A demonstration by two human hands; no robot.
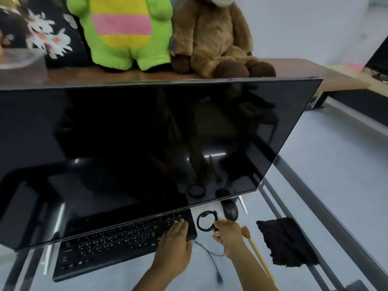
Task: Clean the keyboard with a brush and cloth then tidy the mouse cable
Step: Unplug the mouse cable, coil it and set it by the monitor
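The mouse cable (205,221) is wound into a small round loop. It sits on the glass desk (340,177), between the right end of the keyboard (117,242) and the mouse (230,210). The right hand (227,233) is right at the loop's right side. Its fingers are curled and pinch the cable there, and the silver USB plug (217,234) pokes out of the hand. So the loop lies just to the left of the grip, and a little farther from the person. The loop has no long side, because it is round and lies flat.

The right hand is the nearer hand to the loop. Its arm comes up from the bottom of the view, and the wrist bends in toward the loop.

The left hand (177,234) lies flat on the right end of the keyboard. Its fingers are straight and hold nothing. It seems to keep the keyboard from sliding, but that is a guess.

A second thin wire (212,259) runs loose from under the keyboard toward the person. The picture is blurry there, so I cannot tell if it is part of the same cable.

The brush (259,250) lies just right of the right arm, with its long handle pointing toward the person. The dark cloth (287,242) lies farther right. Neither is held, so I think the cleaning is done and the cable tidying is nearly done.
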